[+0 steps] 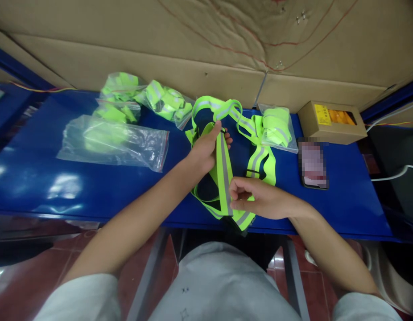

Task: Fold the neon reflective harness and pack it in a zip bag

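A neon-yellow reflective strap harness (223, 171) with grey stripes and black buckles lies in loose loops on the blue table. My left hand (208, 145) is closed around its straps near the middle, thumb on top, with one band hanging down toward the table's front edge. Beside the lower part of that band is my right hand (260, 196), loosely curled, thumb and forefinger apart; its fingertips meet the band's edge and nothing shows gripped between them. More of the harness spreads right, beyond my right hand. Part of the straps is hidden by my left palm.
Several bagged yellow strap bundles (169, 102) lie at the back left, near a larger clear bag (139, 145). To the right are another bagged bundle (276, 127), a phone (313, 165) and a cardboard box (332, 122) with orange contents. A cardboard wall (142, 58) stands behind.
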Motion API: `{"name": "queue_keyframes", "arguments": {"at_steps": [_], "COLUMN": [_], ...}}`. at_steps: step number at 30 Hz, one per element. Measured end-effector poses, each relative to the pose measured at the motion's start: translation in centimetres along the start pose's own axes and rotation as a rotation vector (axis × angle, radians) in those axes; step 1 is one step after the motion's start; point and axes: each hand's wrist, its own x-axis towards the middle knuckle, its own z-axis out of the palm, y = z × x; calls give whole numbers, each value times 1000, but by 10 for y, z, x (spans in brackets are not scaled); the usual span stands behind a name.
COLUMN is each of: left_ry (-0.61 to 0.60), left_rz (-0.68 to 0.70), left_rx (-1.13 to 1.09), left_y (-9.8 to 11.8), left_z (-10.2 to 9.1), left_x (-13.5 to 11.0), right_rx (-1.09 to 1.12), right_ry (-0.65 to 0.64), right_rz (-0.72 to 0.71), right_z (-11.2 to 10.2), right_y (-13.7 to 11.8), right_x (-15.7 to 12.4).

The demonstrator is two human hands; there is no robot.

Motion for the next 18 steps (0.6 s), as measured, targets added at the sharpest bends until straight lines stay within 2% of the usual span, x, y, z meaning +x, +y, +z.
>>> {"name": "queue_keyframes", "arguments": {"at_steps": [2, 4, 9, 12, 15, 18], "left_ry": [15, 21, -6, 10, 53, 45], "left_rz": [14, 23, 25, 52, 68, 74], "left_rx": [-15, -32, -14, 44, 105, 153], "left_y": [4, 7, 9, 10, 12, 16], "left_z": [1, 2, 1, 0, 0, 0], "left_x": [10, 18, 25, 24, 25, 30], "right_rx": [-22, -39, -21, -101, -192, -322], "right_ry": [-53, -40, 228, 378, 309, 230], "right_rz": [-5, -6, 14, 26, 53, 63], "right_z": [-2, -6, -15, -13, -9, -2], "right_y": [-3, -5, 4, 9, 6, -2], "right_x": [-3, -4, 3, 7, 5, -3]}}
